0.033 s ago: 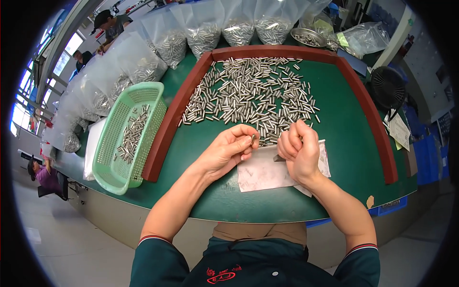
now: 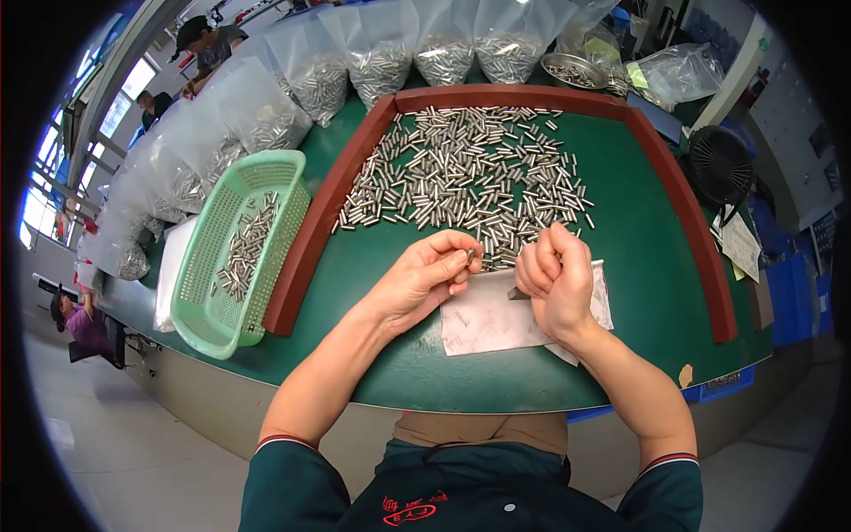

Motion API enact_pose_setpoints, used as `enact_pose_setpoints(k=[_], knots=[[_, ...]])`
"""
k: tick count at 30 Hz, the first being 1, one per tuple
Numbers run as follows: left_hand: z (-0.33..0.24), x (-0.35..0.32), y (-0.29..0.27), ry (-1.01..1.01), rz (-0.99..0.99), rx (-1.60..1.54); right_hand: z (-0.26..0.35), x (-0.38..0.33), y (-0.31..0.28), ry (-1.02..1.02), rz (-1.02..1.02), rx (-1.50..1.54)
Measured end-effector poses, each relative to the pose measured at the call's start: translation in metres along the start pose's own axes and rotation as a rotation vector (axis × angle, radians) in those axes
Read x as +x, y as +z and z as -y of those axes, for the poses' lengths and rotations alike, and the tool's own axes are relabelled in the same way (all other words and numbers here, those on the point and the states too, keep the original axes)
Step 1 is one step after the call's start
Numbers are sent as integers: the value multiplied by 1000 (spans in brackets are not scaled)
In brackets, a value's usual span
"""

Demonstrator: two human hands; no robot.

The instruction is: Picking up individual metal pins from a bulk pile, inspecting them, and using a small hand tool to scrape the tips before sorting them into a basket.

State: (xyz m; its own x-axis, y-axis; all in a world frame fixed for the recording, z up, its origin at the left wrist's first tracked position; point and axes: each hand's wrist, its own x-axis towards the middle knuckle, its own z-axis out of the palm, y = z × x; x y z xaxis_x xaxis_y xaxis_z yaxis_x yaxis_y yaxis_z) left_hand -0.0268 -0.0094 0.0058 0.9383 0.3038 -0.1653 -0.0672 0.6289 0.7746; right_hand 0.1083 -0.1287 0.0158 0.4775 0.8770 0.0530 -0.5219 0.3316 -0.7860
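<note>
Between its thumb and fingertips, my left hand (image 2: 427, 277) pinches a small metal pin (image 2: 471, 256), mostly covered by the fingers. To its right, my right hand (image 2: 560, 277) is closed in a fist round a dark flat tool (image 2: 519, 293); only a short end shows, so its kind is unclear. Beneath the hands lies a stained whitish cloth (image 2: 492, 326) on the green tabletop (image 2: 390, 377). Just beyond them spreads a heap of short shiny metal pins (image 2: 461, 168), some partly hidden by my fingers.
Dark red rails (image 2: 678, 204) border the work area. Left of them stands a light green plastic basket (image 2: 199, 275) with metal pins inside. Clear bags (image 2: 377, 62) of pins line the back and left. A metal bowl (image 2: 574, 71) and a black fan (image 2: 720, 164) are at right.
</note>
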Motion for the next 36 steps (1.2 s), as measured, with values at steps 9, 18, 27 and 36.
enact_pose_setpoints(k=[9, 18, 27, 36], knots=[[4, 6, -6, 14, 30, -8, 0, 2, -1, -32, -6, -34], [4, 6, -3, 13, -6, 18, 0, 1, 0, -39, -13, -36], [-1, 5, -1, -48, 14, -59, 0, 1, 0, -35, -39, -32], [6, 10, 5, 283, -296, 888, 2, -2, 5, -48, -91, -99]])
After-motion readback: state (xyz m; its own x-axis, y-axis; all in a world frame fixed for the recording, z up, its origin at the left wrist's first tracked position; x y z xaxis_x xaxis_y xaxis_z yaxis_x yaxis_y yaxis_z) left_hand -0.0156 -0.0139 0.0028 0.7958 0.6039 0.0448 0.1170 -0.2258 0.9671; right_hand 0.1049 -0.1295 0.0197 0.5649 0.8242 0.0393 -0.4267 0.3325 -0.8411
